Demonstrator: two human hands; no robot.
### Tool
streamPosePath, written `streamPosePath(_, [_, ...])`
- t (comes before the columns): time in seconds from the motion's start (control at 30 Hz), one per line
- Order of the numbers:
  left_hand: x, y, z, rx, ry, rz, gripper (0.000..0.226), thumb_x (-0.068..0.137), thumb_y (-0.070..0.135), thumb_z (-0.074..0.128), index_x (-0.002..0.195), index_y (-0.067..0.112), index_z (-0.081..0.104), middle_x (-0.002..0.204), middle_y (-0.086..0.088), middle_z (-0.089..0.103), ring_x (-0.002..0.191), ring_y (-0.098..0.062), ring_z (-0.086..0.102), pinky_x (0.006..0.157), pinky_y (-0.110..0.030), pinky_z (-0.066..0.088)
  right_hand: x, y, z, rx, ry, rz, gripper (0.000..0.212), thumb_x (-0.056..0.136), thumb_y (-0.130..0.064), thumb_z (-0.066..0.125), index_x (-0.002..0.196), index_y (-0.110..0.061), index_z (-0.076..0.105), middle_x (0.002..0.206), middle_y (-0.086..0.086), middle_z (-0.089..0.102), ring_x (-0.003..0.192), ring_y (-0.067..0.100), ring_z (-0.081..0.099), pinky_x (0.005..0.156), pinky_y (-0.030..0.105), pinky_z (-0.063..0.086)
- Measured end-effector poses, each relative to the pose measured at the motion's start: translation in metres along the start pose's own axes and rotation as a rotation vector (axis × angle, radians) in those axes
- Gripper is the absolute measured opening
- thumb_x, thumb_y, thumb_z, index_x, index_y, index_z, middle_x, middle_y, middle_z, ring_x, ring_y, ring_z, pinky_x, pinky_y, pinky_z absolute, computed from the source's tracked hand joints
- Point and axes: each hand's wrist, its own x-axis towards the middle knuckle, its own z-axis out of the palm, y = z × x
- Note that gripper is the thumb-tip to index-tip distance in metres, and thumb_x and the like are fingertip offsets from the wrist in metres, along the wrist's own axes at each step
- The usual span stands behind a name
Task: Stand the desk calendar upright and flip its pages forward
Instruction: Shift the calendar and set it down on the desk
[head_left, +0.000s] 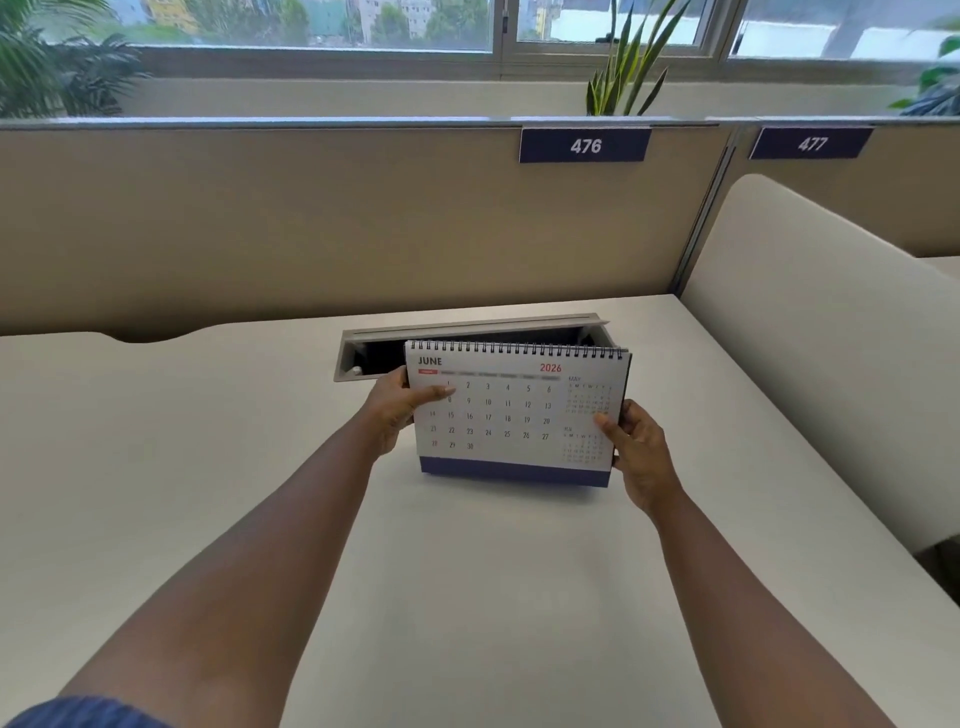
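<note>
I hold the white spiral-bound desk calendar with the navy band along its foot (514, 415) upright near the middle of the pale, smooth desk top (208, 467), its base resting on the surface and its black wire coil along the top edge. The page that faces me reads JUNE 2026, with small MAY and JULY grids down its right side. My left hand (397, 410) grips the calendar's edge at nine o'clock, the thumb pressed flat across the page near the first dates and the fingers wrapped behind, out of sight. My right hand (636, 447) clasps the opposite edge at about four o'clock, the thumb on the front over the small grids, the other fingers curled round the back. Directly behind the calendar, at twelve o'clock from it, a grey rectangular cable tray set into the desk (363, 353) stands with its lid raised, dark inside. Beyond that rises the beige fabric partition (311, 218), which carries a navy number plate marked 476 (585, 145) at one o'clock. A cream padded side panel (810, 332) borders the desk at three o'clock.
</note>
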Motion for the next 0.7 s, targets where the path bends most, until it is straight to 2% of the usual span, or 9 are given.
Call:
streamPosePath(0.17, [0.026,0.001,0.021,0.009,0.009,-0.003,0.028,0.081,-0.009,0.054,0.102,0.01,0.053,0.108,-0.013,0.059,0.101,-0.027,0.053,0.082,-0.039,0.042,0.015,-0.001,-0.014,0.021,0.057,-0.001,0.017,0.091,-0.009,0.049,0.091,-0.024,0.058,0.097,0.001,0.064,0.087,0.016,0.063,0.067,0.03,0.054])
streamPosePath(0.33, [0.041,0.004,0.033,0.095,-0.013,0.002,0.048,0.076,-0.017,0.03,0.111,0.007,0.053,0.106,-0.013,0.058,0.102,-0.029,0.053,0.083,-0.04,0.042,0.017,0.006,-0.023,0.058,0.109,0.032,0.021,0.091,-0.006,0.048,0.095,-0.024,0.057,0.1,0.0,0.063,0.09,0.015,0.061,0.068,0.03,0.052])
streamPosePath(0.43, [0.044,-0.002,0.034,0.132,-0.028,-0.024,0.046,0.077,-0.017,0.03,0.108,0.009,0.051,0.109,-0.013,0.057,0.107,-0.03,0.051,0.089,-0.045,0.044,0.015,0.013,-0.026,0.07,0.123,0.04,0.02,0.091,-0.007,0.048,0.101,-0.022,0.056,0.101,-0.001,0.063,0.091,0.014,0.061,0.069,0.03,0.051])
streamPosePath(0.57, [0.042,-0.009,0.036,0.144,-0.032,-0.077,0.042,0.08,-0.016,0.037,0.105,0.016,0.048,0.109,-0.008,0.055,0.106,-0.027,0.047,0.085,-0.043,0.04,0.016,0.015,-0.025,0.02,0.102,0.057,0.025,0.093,-0.012,0.044,0.117,-0.019,0.05,0.106,-0.003,0.061,0.093,0.009,0.06,0.069,0.027,0.052])
streamPosePath(0.7, [0.042,-0.01,0.035,0.168,-0.031,-0.1,0.046,0.079,-0.017,0.037,0.108,0.019,0.046,0.108,-0.006,0.054,0.106,-0.026,0.046,0.083,-0.043,0.039,0.016,0.019,-0.026,-0.02,0.085,0.051,0.028,0.094,-0.015,0.043,0.121,-0.02,0.049,0.106,-0.006,0.062,0.094,0.007,0.059,0.067,0.023,0.052])
